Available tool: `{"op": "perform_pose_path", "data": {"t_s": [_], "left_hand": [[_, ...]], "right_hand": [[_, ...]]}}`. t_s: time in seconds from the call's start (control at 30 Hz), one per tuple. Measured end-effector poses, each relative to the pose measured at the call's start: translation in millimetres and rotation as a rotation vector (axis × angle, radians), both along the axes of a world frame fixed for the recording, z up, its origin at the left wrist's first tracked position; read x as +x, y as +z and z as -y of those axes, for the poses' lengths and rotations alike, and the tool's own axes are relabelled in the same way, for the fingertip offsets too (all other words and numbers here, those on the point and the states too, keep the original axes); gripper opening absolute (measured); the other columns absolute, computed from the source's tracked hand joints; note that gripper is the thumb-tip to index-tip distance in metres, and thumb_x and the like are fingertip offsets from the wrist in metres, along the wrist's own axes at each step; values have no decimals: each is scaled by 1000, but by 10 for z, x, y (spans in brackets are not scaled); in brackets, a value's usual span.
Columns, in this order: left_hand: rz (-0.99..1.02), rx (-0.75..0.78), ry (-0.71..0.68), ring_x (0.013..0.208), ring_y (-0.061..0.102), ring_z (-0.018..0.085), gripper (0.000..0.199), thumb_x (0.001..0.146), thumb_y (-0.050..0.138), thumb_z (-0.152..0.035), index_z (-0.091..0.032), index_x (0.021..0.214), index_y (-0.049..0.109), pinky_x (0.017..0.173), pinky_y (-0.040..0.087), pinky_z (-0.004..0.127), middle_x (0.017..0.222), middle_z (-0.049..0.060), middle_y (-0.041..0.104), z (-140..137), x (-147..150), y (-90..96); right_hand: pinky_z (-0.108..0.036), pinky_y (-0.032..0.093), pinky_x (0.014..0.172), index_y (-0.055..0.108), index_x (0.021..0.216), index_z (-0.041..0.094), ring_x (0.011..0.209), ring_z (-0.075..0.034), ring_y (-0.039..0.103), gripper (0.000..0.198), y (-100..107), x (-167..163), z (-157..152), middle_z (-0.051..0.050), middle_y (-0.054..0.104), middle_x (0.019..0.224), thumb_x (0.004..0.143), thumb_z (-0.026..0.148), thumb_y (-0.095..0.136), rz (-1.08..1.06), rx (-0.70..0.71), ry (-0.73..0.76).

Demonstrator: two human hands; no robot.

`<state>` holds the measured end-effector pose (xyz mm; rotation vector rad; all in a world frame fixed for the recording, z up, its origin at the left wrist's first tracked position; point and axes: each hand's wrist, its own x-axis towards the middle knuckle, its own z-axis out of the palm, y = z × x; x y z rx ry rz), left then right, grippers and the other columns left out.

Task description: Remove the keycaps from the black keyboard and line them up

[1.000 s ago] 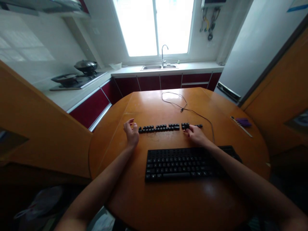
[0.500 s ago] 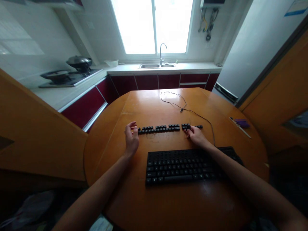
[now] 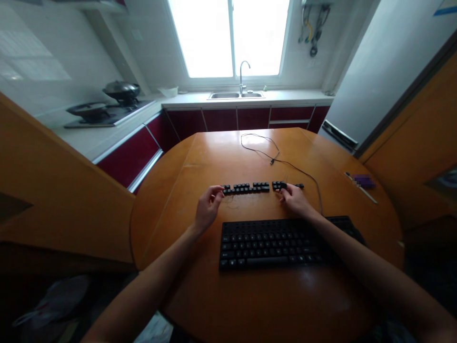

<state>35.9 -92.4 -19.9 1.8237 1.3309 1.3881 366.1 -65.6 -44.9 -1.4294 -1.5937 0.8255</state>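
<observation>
My left hand [image 3: 209, 206] is at the left end of a row of black keycaps [image 3: 246, 189], fingers loosely curled and apart, tips close against the end keycaps. Whether it touches one is hard to see. My right hand [image 3: 294, 199] pinches a dark keycap [image 3: 283, 185] between thumb and fingers, over the right-hand group of keycaps. Nearer to me lies a black keyboard [image 3: 264, 247]. Its upper row shows bare sockets without caps, and my right forearm covers part of its right side.
The keyboard's cable [image 3: 298, 170] loops across the far part of the round wooden table [image 3: 210, 152]. A purple item [image 3: 363, 180] and a thin pale stick [image 3: 367, 194] lie at the right. Beyond are a sink [image 3: 224, 95], a stove with pans [image 3: 123, 90] and a fridge [image 3: 371, 71].
My left hand has moved right onto the left end of the keycap row, its fingers curling in. The right hand stays by its keycaps. The view has shifted slightly.
</observation>
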Motion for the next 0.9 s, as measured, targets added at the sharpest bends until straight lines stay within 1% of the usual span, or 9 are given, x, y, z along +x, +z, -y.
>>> {"op": "perform_pose_path", "data": {"t_s": [0.07, 0.17, 0.27, 0.37, 0.47, 0.53, 0.67, 0.8, 0.9], "left_hand": [[-94, -39, -156, 72, 61, 15, 21, 94, 54, -37, -20, 99, 67, 65, 46, 27, 79, 2, 66, 45, 6, 43], [-223, -69, -387, 71, 61, 15, 21, 94, 55, -34, -19, 95, 69, 64, 46, 26, 77, 3, 68, 103, 24, 91], [-303, -80, -506, 73, 62, 15, 22, 96, 53, -32, -18, 97, 71, 66, 46, 27, 81, 4, 69, 137, 43, 113], [-368, -90, -537, 73, 59, 14, 22, 97, 54, -32, -18, 95, 71, 65, 44, 26, 81, 3, 68, 166, 38, 119], [-454, -113, -566, 71, 57, 13, 24, 97, 56, -32, -16, 86, 71, 65, 42, 25, 78, 3, 65, 230, 12, 127], [-493, -130, -577, 71, 57, 12, 26, 98, 55, -32, -15, 85, 70, 66, 42, 24, 78, 2, 64, 294, -3, 146], [-534, -153, -555, 74, 58, 13, 25, 99, 54, -33, -16, 88, 69, 68, 43, 25, 81, 3, 64, 438, -9, 214], [-534, -177, -508, 84, 59, 15, 19, 99, 55, -31, -19, 97, 70, 78, 47, 28, 89, 4, 64, 582, -51, 256], [-465, -202, -429, 93, 60, 17, 16, 98, 57, -29, -21, 101, 71, 85, 49, 30, 97, 5, 63, 718, -142, 220]], "right_hand": [[-29, 47, 58, 67, 86, 17, 63, -19, 64, 22, 128, -72, 123, -6, 71, 75, 90, 33, 53, -30, 22, 13], [-31, 47, 60, 65, 80, 17, 64, -19, 63, 25, 322, -292, 387, -7, 70, 76, 92, 34, 52, -80, 48, 65], [-30, 45, 59, 63, 80, 19, 67, -20, 62, 22, 439, -610, 661, -5, 68, 73, 93, 34, 54, -88, 37, 135], [-30, 42, 61, 61, 79, 20, 69, -20, 60, 19, 449, -894, 843, -4, 66, 74, 94, 28, 53, -36, 69, 231], [-30, 41, 65, 58, 77, 19, 72, -19, 59, 19, 381, -1030, 920, -4, 65, 77, 95, 23, 52, -24, 83, 279], [-30, 40, 64, 57, 76, 19, 71, -19, 58, 19, 316, -1042, 937, -3, 64, 75, 95, 22, 53, -71, 48, 291], [-29, 41, 65, 58, 76, 19, 70, -18, 58, 21, 212, -1006, 949, -2, 64, 74, 96, 24, 53, -171, -16, 283], [-30, 42, 67, 59, 78, 19, 72, -18, 59, 20, 198, -999, 960, -3, 65, 76, 96, 23, 53, -196, -1, 290], [-30, 42, 67, 59, 78, 19, 72, -18, 60, 20, 208, -999, 966, -3, 65, 76, 96, 23, 53, -204, -2, 298]]}}
